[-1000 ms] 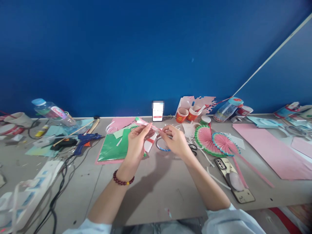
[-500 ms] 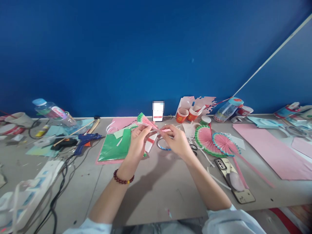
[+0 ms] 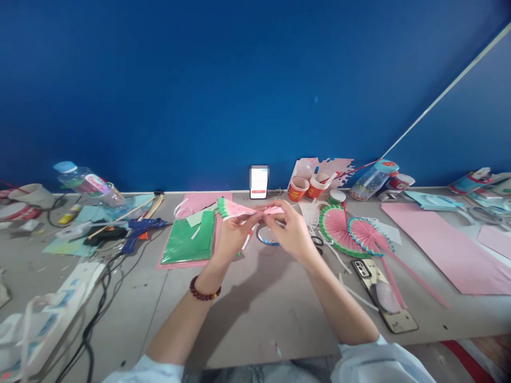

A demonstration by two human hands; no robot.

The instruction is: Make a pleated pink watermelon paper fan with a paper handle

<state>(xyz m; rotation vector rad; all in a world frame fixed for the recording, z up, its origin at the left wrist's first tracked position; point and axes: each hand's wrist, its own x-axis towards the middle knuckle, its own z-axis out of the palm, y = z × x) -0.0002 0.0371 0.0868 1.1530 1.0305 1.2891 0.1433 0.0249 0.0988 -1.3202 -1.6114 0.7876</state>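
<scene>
A pleated pink paper fan [image 3: 235, 208] with a green edge is held above the table between both hands. My left hand [image 3: 233, 234] pinches it near its narrow middle, with the green-tipped end spreading out to the left. Close beside it, my right hand [image 3: 288, 226] pinches the pink part, its fingers bent around the folds. Below the hands lies a roll of tape [image 3: 268, 236], partly covered by my right hand. Scissors [image 3: 317, 242] rest just right of that hand. Two finished-looking round pleated fans, one green-edged [image 3: 333, 229] and one blue-edged [image 3: 369, 234], lie farther right.
Green paper in a clear sleeve [image 3: 186, 244] lies left of my hands, a blue glue gun [image 3: 141, 229] beyond it. A lit phone [image 3: 259, 183] leans on the wall by red paper cups [image 3: 298, 189]. Another phone [image 3: 399, 319], pink paper [image 3: 447, 250] and a power strip [image 3: 59, 314] are around.
The fan has turned from slanting up at the left to nearly level, its green end lower and farther left. My left hand has tilted with it; my right hand has shifted little.
</scene>
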